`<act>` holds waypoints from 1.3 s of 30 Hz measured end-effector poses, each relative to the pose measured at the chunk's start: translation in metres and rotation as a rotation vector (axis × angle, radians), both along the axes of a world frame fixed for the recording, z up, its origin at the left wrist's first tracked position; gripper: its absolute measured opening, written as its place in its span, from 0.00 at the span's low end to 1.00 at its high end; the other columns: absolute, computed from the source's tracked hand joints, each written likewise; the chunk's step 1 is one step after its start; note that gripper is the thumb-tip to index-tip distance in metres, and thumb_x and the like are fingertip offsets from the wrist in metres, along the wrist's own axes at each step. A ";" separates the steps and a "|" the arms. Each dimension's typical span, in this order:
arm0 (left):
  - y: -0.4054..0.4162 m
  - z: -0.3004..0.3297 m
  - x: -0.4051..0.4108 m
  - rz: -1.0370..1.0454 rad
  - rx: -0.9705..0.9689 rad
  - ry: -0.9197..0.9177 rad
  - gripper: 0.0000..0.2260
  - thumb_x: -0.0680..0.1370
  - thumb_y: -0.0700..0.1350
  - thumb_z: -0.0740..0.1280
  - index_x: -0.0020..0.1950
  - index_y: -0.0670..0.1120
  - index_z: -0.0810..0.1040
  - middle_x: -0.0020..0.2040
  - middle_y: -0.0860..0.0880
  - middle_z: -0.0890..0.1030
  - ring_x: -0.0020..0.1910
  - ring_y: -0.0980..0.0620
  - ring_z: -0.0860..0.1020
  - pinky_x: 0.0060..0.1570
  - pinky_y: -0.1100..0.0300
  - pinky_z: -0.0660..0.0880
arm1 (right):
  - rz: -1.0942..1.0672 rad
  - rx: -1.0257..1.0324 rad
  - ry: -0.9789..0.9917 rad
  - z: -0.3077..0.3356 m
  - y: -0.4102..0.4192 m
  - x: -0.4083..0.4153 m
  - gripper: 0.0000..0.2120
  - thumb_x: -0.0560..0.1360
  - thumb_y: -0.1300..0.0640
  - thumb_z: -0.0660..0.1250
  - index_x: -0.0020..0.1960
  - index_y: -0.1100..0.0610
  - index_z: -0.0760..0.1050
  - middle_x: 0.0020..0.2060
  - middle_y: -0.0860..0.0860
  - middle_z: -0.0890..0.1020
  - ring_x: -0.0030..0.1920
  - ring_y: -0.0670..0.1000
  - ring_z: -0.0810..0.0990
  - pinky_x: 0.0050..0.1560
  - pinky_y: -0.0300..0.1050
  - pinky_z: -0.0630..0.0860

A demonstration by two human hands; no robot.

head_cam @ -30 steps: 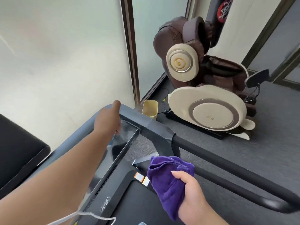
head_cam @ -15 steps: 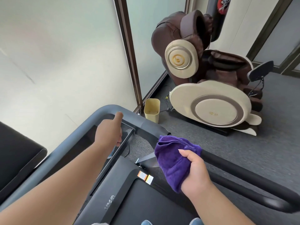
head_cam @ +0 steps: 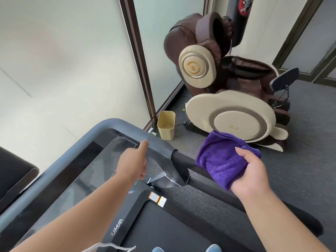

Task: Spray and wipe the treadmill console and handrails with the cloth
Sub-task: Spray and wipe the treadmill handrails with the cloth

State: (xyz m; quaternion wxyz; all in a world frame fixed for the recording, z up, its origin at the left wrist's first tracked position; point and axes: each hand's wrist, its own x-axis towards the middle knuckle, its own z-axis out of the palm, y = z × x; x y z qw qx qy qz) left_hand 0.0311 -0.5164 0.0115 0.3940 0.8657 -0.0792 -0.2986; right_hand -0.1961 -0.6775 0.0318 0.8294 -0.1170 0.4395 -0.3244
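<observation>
- Over the console (head_cam: pixel 101 160) at the left, the left hand (head_cam: pixel 131 163) is curled round something mostly hidden, with a bluish bit showing beneath the fist, probably the spray bottle; its thumb points at the frame corner.
- Judged step: spraying the console; wiping comes next, calling for the cloth to come across onto the glass.
- Rightward, the right hand (head_cam: pixel 251 171) grips the purple cloth (head_cam: pixel 221 157) above the black handrail (head_cam: pixel 203 171).
- Against a second ago, the cloth sits higher and further right, and the left hand has drawn back from the top bar.
</observation>
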 end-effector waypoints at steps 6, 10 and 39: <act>-0.020 0.002 -0.031 -0.044 0.010 0.050 0.34 0.84 0.64 0.55 0.32 0.39 0.73 0.27 0.39 0.76 0.24 0.45 0.74 0.35 0.56 0.73 | 0.072 0.004 0.004 -0.001 -0.018 -0.018 0.09 0.80 0.58 0.68 0.58 0.52 0.82 0.57 0.55 0.87 0.62 0.59 0.84 0.68 0.64 0.75; -0.016 0.002 -0.028 0.098 -0.045 0.073 0.33 0.84 0.65 0.55 0.32 0.39 0.73 0.27 0.41 0.76 0.27 0.44 0.76 0.36 0.55 0.72 | 0.119 -0.007 -0.023 -0.004 -0.027 -0.008 0.15 0.82 0.53 0.67 0.66 0.53 0.80 0.58 0.53 0.87 0.62 0.56 0.84 0.65 0.59 0.76; 0.080 0.001 0.132 0.087 -0.248 0.272 0.33 0.81 0.67 0.59 0.32 0.40 0.73 0.28 0.41 0.76 0.24 0.45 0.74 0.29 0.59 0.76 | 1.089 -1.847 1.413 -0.087 0.118 0.343 0.36 0.83 0.37 0.54 0.85 0.46 0.44 0.85 0.56 0.49 0.82 0.66 0.50 0.79 0.70 0.50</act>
